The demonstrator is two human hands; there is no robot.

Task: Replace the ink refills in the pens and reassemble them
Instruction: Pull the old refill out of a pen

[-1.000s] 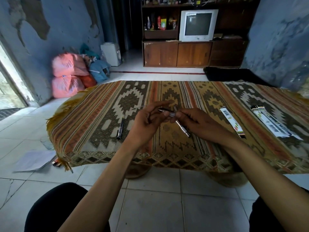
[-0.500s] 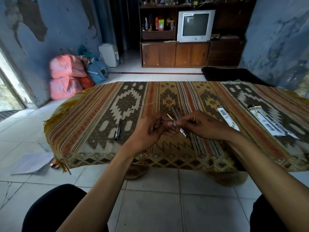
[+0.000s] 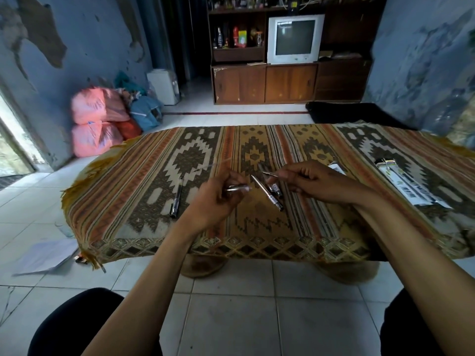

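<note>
While both hands hover over the patterned cloth (image 3: 144, 191), they are apart, with a short gap between them. The left hand (image 3: 218, 199) has its fingers curled round a clear pen barrel (image 3: 237, 188), whose open end points right toward the other hand. The right hand (image 3: 308, 179) pinches a small dark pointed piece (image 3: 268, 173) between thumb and fingertip; its tip points left. Whether it is a pen tip or the end of a refill cannot be told.

In the gap between the hands, slightly nearer the right one, a thin refill-like rod (image 3: 267, 192) runs diagonally from upper left to lower right, silver-tipped at the top and dark at the bottom. Whether it lies on the cloth or is held cannot be told. Just below the right hand's fingers sit a couple of short dark pen parts (image 3: 276, 189), blurred.

Left of the left hand, well apart, a complete dark pen (image 3: 176, 198) lies on the cloth, nearly upright in the frame. Above the left hand a faint clear thin tube (image 3: 216, 163) lies slanted on the cloth.

Right of the right hand, a white printed packet (image 3: 336, 167) shows partly behind the knuckles. Farther right, well apart, lie longer white packets with barcodes (image 3: 408, 186).
</note>
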